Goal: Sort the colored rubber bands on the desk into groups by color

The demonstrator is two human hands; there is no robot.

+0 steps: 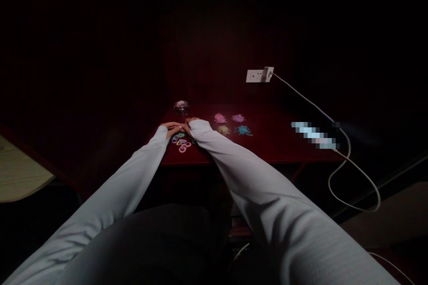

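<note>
Just behind the table's front edge, my left hand [173, 127] and my right hand [189, 125] meet, fingertips together. Both have bent, closed fingers; what they pinch, if anything, is too small to make out. Under and in front of them lie several loose hair ties, among them pink hair ties [183, 147] and bluish and yellow ones. A clear jar [181, 106] with something pale pink at its top stands behind my hands. To the right of my right wrist are small heaps of thin bands: a pink heap [220, 118], a purple heap [238, 118], a beige heap [224, 130] and a blue heap [243, 130].
The dark red table [261, 149] stands against a dark wall. A white wall socket [255, 76] holds a charger [268, 74]. Its white cable [301, 94] loops past a blurred-out device [314, 135] at the table's right. A pale wooden surface [20, 173] juts in at left.
</note>
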